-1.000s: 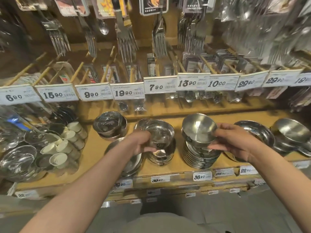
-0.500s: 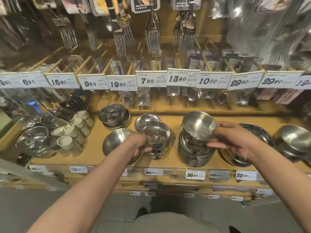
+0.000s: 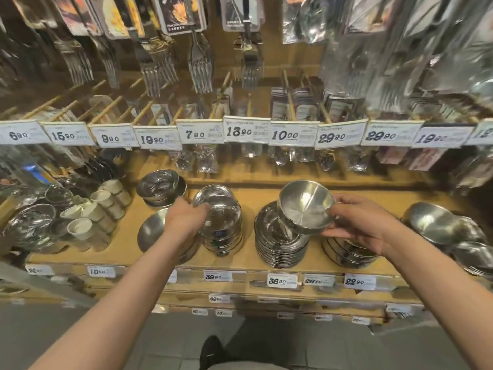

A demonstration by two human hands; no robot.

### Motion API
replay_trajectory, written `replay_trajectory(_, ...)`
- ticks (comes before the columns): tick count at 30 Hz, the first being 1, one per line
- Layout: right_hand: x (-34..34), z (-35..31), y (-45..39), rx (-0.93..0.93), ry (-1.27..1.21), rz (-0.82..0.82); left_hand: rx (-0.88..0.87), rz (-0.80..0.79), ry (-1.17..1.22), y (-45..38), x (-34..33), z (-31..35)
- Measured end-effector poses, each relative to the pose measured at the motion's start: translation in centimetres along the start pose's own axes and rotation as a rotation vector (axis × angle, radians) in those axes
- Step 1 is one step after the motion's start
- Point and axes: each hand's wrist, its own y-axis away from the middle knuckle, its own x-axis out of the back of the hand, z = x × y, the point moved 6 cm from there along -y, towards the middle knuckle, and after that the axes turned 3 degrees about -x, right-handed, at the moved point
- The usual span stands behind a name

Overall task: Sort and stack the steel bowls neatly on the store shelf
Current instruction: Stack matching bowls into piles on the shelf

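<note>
My right hand [image 3: 357, 222] grips a steel bowl [image 3: 304, 206] by its right rim, tilted and lifted above a tall stack of steel bowls [image 3: 280, 244] on the wooden shelf [image 3: 248, 260]. My left hand [image 3: 184, 220] holds the left rim of the top bowl [image 3: 221, 214] of a shorter shiny stack [image 3: 221, 241]. Under my left wrist lies a wide matte bowl [image 3: 152, 231]. A further stack [image 3: 346, 252] sits half hidden beneath my right hand.
Another bowl stack [image 3: 160, 186] stands at the back left and larger bowls [image 3: 440, 225] lie at the far right. White cups [image 3: 98, 206] and glass lids [image 3: 29, 225] fill the left. Price tags [image 3: 246, 132] and hanging forks [image 3: 200, 68] are above.
The bowl in my right hand has risen slightly and tipped more towards me. My left hand has stayed on the shiny stack's top bowl; the camera has shifted.
</note>
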Motion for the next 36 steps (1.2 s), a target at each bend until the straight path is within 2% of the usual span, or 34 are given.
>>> replay_trajectory(2, 0.6, -0.4, 0.6, 0.008, 0.015, 0.031, -0.117, 0.013, 0.099, 1.5, -0.3, 2.7)
replay_trajectory(3, 0.9, -0.5, 1.0, 0.01, 0.021, 0.043, -0.162, -0.041, 0.172, 2.3, -1.1, 4.2)
replay_trajectory(6, 1.7, -0.7, 2.3, 0.022, 0.042, 0.072, -0.194, -0.374, 0.327, 4.8, -5.1, 7.7)
replay_trajectory(10, 3.0, 0.0, 4.1, 0.024, 0.104, 0.13, -0.179, -0.772, 0.359, 7.2, -11.0, 11.0)
replay_trajectory(15, 7.1, 1.8, 6.3, 0.005, 0.096, 0.238, -0.27, -1.006, 0.27, 9.8, -16.3, 13.9)
replay_trajectory(22, 15.3, 1.5, 7.5, 0.054, -0.076, 0.292, -0.18, -0.923, 0.341, 13.4, -21.9, 19.3)
replay_trajectory(28, 23.1, -1.3, 6.0, 0.187, -0.042, 0.441, -0.088, -0.825, 0.466, 16.0, -27.6, 24.0)
replay_trajectory(33, 26.9, -1.7, 4.1, 0.212, 0.121, 0.398, -0.284, -0.605, 0.179, 16.5, -30.5, 25.2)
replay_trajectory(36, 28.5, -1.1, 2.6, 0.197, 0.191, 0.374, -0.275, -0.562, 0.157, 17.0, -31.5, 25.2)
